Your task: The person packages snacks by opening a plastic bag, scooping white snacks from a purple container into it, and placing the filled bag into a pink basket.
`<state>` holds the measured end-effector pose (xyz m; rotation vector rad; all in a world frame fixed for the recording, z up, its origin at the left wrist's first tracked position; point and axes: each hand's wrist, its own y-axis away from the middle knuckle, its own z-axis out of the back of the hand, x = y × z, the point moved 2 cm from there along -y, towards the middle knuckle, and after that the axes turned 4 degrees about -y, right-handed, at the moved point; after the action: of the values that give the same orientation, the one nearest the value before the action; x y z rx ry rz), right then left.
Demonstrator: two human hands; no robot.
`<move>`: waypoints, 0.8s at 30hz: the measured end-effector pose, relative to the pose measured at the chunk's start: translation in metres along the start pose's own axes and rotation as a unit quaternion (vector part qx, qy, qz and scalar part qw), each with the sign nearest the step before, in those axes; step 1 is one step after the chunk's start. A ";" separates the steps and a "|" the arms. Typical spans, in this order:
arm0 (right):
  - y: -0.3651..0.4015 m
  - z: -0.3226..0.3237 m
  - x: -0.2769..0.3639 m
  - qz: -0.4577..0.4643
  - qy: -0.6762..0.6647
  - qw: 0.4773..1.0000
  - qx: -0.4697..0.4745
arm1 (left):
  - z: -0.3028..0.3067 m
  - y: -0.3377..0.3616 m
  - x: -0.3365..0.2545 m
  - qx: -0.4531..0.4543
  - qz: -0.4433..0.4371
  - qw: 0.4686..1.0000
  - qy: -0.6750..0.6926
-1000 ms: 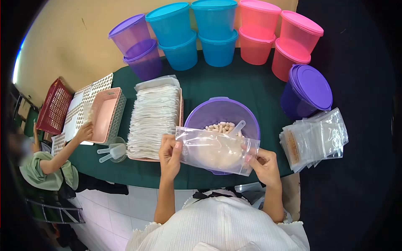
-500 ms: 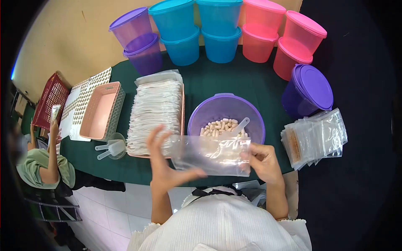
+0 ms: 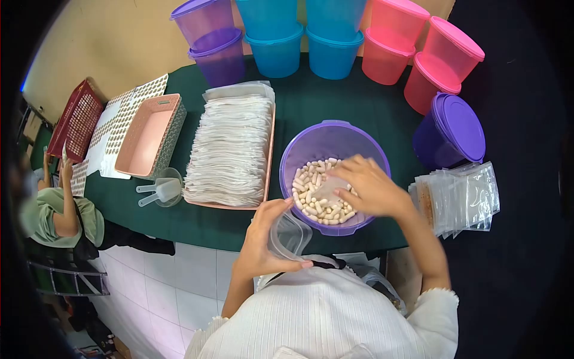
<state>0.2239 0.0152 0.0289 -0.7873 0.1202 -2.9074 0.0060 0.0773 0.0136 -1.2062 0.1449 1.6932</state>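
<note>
My left hand (image 3: 266, 242) grips a clear plastic bag (image 3: 290, 236) by its edges, its mouth held wide at the front of the purple tub (image 3: 287, 158). Inside the tub lies a heap of pale, capsule-shaped pieces (image 3: 308, 179). Reaching over the tub's right side, my right hand (image 3: 373, 188) is closed on a translucent scoop (image 3: 326, 191), whose handle is hidden under my fingers. The scoop's bowl rests among the pieces.
Left of the tub stands a pink basket packed with white packets (image 3: 230, 149). Beyond are two scoops in a cup (image 3: 167, 188), a pink basket (image 3: 149, 134) and a person (image 3: 66, 215). Clear bags (image 3: 460, 194) and a lidded purple tub (image 3: 451, 128) lie right; stacked tubs (image 3: 335, 54) line the back.
My right hand has let go of the bag and taken the scoop in the tub. My left hand has drawn the bag down toward me, and its mouth has opened.
</note>
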 end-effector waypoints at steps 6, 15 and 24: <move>-0.026 -0.052 -0.063 -0.124 0.206 0.921 0.306 | -0.005 0.009 0.006 -0.007 0.095 0.986 0.134; -0.059 -0.029 -0.056 -0.025 0.375 0.924 0.071 | -0.021 0.014 0.012 0.036 0.115 0.990 0.079; -0.073 -0.059 -0.084 -0.113 0.235 0.920 0.292 | -0.020 0.011 0.010 0.042 0.111 0.993 0.012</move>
<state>0.2584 0.1019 -0.0559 0.0021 -0.8062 -3.0032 0.0106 0.0674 -0.0084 -1.1823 0.3735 1.8463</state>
